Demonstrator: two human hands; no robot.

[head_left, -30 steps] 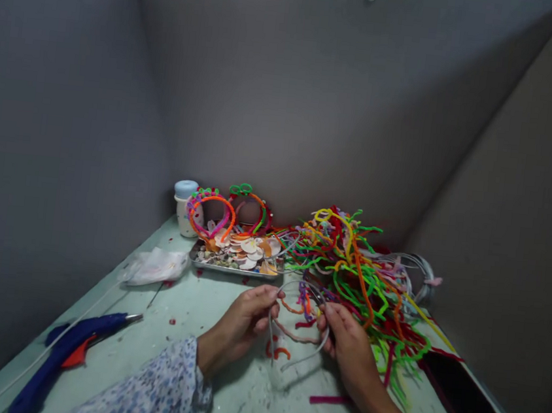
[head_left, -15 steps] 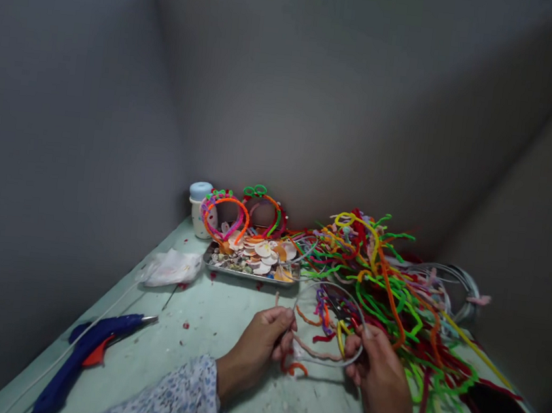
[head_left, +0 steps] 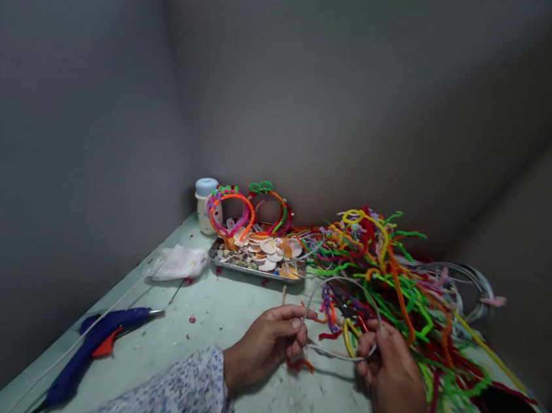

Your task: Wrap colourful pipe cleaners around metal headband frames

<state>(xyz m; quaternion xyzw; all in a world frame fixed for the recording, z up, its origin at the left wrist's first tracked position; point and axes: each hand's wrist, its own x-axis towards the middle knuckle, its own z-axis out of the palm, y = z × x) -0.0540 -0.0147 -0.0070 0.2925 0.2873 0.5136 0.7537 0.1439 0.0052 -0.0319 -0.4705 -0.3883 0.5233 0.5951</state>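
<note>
Both hands hold a loop of thin grey wire point(head_left: 346, 280) above the table, bent into a rough ring. My left hand point(head_left: 268, 340) pinches its left side, with the index finger stretched past the wire. My right hand point(head_left: 395, 377) grips the right side between thumb and fingers. Along the bottom of the ring the wire looks doubled. Behind the loop lie scissors with yellow handles point(head_left: 350, 336), partly covered by purple and red pipe cleaners. A short curled orange pipe cleaner point(head_left: 301, 365) rests just by my left fingertips.
A blue glue gun point(head_left: 92, 355) lies at left with its cord. Behind are a white packet point(head_left: 180, 264), a blue-lidded jar point(head_left: 206, 206), decorated headbands point(head_left: 230, 213) and a metal tray point(head_left: 256, 273) of shell-like discs. Tangled pipe cleaners point(head_left: 409, 299) and coiled wire point(head_left: 475, 280) fill the right.
The view has shifted slightly, so everything sits a little farther right. My left index finger has straightened out across the wire. The ring stays between both hands.
</note>
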